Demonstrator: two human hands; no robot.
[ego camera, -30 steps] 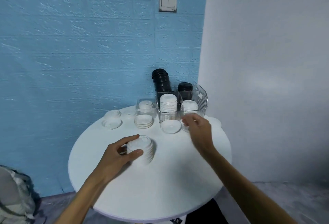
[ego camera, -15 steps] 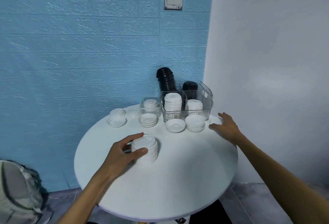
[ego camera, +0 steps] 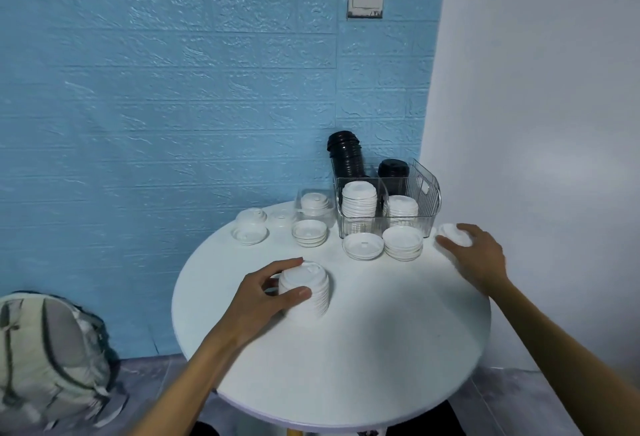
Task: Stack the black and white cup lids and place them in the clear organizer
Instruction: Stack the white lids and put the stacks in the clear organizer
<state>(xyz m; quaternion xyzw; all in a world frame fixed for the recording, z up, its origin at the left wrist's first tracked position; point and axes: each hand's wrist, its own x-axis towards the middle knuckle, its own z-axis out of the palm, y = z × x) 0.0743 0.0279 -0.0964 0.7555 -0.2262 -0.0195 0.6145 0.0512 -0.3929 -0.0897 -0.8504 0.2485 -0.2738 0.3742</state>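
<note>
Since half a second ago, right hand (ego camera: pixel 479 255) has reached a single white lid (ego camera: pixel 452 231) at the tabletop's (ego camera: pixel 363 349) 2 o'clock edge, fingers curled over it. Left hand (ego camera: pixel 263 293) grips white lid stack (ego camera: pixel 306 291) near centre. Clear organizer (ego camera: pixel 424 193) at 12 o'clock holds white and black stacks; loose lids lie before it.

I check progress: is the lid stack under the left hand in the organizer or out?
Out. White lid stack stands on the table.
</note>
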